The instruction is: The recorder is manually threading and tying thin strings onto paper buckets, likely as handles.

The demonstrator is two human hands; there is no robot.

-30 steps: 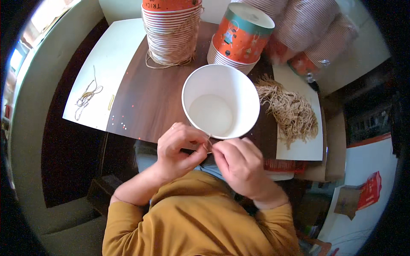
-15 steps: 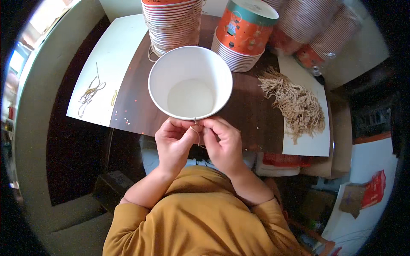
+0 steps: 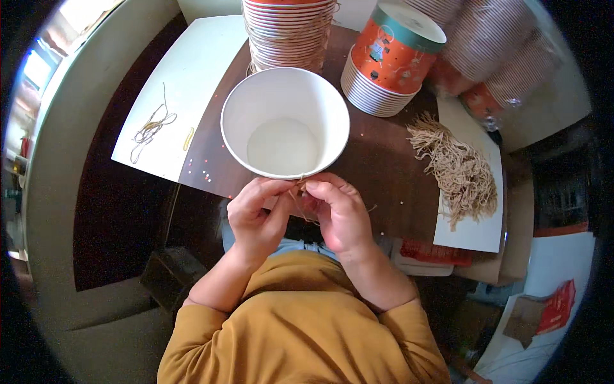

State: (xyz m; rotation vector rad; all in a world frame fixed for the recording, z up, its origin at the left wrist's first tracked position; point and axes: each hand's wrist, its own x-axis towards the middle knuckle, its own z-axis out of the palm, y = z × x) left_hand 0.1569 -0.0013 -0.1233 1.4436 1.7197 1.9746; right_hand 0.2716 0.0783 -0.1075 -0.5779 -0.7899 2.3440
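Observation:
A white-lined paper bucket (image 3: 281, 96) stands with its mouth toward me, close to the table's near edge. At its near rim my left hand (image 3: 256, 208) pinches a thin tan cord (image 3: 303, 182) between thumb and fingers. From the other side my right hand (image 3: 342, 208) closes on the same cord, its thumb on top. The cord runs up to the rim, and loose ends hang between and below my fingers. How it is fastened to the bucket is hidden by my fingertips.
A tall bucket stack (image 3: 288, 38) with cords rises behind; an orange bucket (image 3: 396, 57) sits upside down on another stack. Plastic-wrapped stacks (image 3: 486, 45) stand far right. A heap of tan cords (image 3: 457, 173) lies right; a loose cord (image 3: 152, 131) and yellow strip (image 3: 188, 139) left.
The view has shifted, so the table and stacks appear farther right. My right hand has turned and moved slightly right, and a cord end now sticks out beyond it.

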